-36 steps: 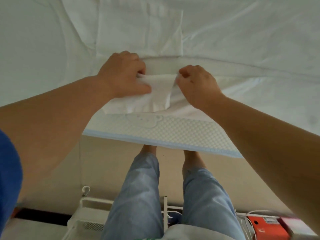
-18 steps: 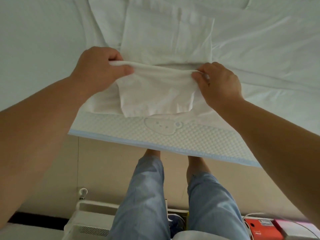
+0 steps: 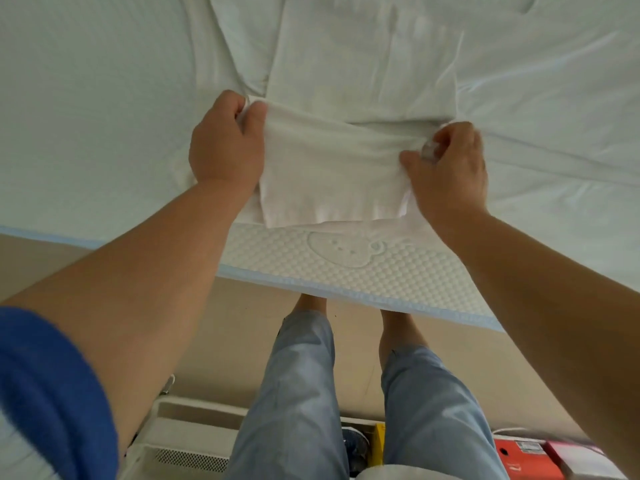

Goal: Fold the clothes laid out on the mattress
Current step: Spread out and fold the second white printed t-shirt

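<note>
While your left hand (image 3: 225, 143) and right hand (image 3: 448, 168) each pinch a corner of the white cotton garment (image 3: 332, 168) at the quilted mattress's (image 3: 346, 258) near edge, carry that lifted hem toward twelve o'clock and lay it flat.

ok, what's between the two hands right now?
In the head view, a taut span of the white garment runs between the left hand and the right hand; both pinch its upper edge. Nothing else lies there.

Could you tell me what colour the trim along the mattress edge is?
Light blue trim, clearest in the head view.
</note>
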Demonstrator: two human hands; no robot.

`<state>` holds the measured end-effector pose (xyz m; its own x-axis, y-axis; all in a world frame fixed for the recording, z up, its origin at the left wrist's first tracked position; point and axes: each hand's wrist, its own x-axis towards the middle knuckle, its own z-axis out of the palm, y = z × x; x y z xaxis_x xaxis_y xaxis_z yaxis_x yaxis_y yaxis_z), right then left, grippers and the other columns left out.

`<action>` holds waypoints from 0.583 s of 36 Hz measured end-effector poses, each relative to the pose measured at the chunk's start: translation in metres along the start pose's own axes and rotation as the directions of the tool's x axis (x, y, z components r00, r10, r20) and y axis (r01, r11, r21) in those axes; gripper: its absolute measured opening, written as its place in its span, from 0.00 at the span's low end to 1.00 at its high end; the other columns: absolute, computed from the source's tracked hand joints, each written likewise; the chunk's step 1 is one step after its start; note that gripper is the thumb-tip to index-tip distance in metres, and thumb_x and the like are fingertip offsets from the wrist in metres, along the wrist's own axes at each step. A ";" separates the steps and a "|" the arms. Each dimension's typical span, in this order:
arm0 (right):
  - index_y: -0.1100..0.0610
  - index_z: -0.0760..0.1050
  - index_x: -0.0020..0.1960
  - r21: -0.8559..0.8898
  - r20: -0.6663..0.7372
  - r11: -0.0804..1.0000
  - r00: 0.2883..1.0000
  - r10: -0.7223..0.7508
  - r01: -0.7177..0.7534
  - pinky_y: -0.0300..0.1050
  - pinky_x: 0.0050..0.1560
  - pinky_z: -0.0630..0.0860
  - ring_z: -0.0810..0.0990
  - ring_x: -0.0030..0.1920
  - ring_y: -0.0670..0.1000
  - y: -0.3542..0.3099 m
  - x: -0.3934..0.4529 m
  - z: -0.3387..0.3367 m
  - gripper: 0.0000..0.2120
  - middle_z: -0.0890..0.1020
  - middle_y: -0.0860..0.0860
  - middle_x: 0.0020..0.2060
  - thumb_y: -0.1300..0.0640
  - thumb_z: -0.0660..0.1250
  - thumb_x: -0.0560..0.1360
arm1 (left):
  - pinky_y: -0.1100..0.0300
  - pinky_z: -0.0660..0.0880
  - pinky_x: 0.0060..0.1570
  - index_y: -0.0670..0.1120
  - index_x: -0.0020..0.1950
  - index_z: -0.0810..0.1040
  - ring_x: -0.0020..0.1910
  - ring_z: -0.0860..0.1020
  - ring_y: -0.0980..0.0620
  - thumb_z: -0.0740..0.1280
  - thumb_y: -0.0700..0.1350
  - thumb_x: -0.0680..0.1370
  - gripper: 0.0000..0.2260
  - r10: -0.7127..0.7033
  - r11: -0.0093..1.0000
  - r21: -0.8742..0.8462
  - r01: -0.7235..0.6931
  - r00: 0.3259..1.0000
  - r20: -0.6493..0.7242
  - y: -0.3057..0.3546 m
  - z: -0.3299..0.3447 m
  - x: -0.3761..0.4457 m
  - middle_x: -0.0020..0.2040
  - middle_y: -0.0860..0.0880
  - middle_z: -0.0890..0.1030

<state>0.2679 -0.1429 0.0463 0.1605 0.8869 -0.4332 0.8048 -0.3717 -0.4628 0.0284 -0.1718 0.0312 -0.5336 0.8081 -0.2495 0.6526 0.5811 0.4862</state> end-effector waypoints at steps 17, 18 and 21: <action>0.51 0.40 0.77 -0.504 0.429 0.627 0.802 -0.415 0.594 0.54 0.71 0.32 0.35 0.74 0.50 0.033 -0.027 0.011 0.36 0.41 0.53 0.76 0.36 0.48 0.76 | 0.43 0.36 0.70 0.50 0.77 0.47 0.76 0.43 0.46 0.48 0.62 0.77 0.32 0.407 0.678 0.392 -0.621 0.762 0.504 -0.025 0.008 -0.045 0.78 0.47 0.46; 0.52 0.39 0.77 -0.530 0.415 0.632 0.823 -0.388 0.566 0.54 0.71 0.31 0.35 0.75 0.52 0.036 -0.024 0.010 0.38 0.40 0.53 0.76 0.33 0.46 0.75 | 0.42 0.35 0.69 0.50 0.77 0.45 0.76 0.42 0.47 0.46 0.64 0.77 0.33 0.380 0.671 0.433 -0.602 0.781 0.496 -0.034 0.007 -0.039 0.78 0.48 0.44; 0.55 0.38 0.76 -0.558 0.414 0.634 0.842 -0.346 0.535 0.55 0.71 0.32 0.35 0.75 0.54 0.033 -0.025 0.007 0.40 0.38 0.53 0.76 0.32 0.46 0.75 | 0.42 0.38 0.70 0.48 0.77 0.43 0.76 0.42 0.46 0.45 0.67 0.75 0.36 0.299 0.711 0.488 -0.506 0.846 0.441 -0.046 -0.002 -0.027 0.78 0.46 0.44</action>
<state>0.2862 -0.1793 0.0367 -0.3798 0.7615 -0.5253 0.9152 0.3922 -0.0933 0.0122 -0.2207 0.0172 -0.0190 0.9002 -0.4351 0.9967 0.0516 0.0632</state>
